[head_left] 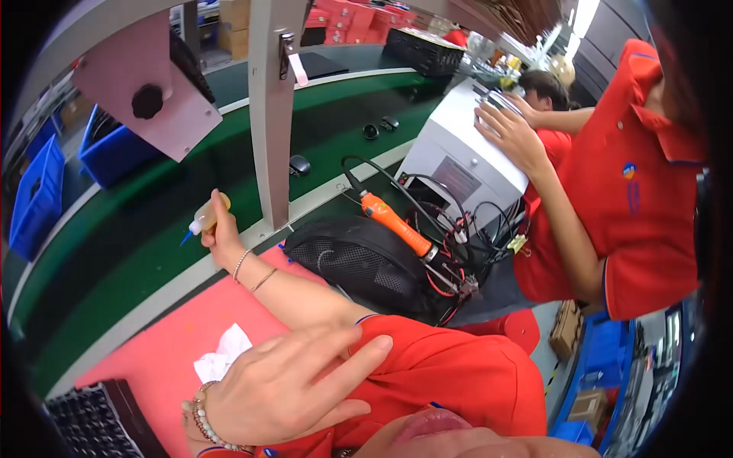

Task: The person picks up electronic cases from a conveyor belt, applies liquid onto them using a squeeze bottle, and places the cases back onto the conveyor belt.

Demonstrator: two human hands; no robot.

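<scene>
My right hand [219, 229] is closed around a small squeeze bottle [211, 212] of yellowish liquid. Its white cap carries a thin blue nozzle tip [186, 237], which points down to the left over the green conveyor belt [153, 263]. Close to the camera, my left hand [286, 385] shows its back, wearing a beaded bracelet. Its fingers are apart and nothing shows in them. Behind that hand, a crumpled white tissue [223, 353] lies on the pink mat [179, 328].
A metal post [271, 137] rises beside the belt. Nearby are a black mesh case [355, 256], an orange-handled tool [393, 221] and tangled cables. A co-worker in red [618, 191] handles a white machine [466, 145]. Blue bins [38, 195] and a black tray [99, 420] are left.
</scene>
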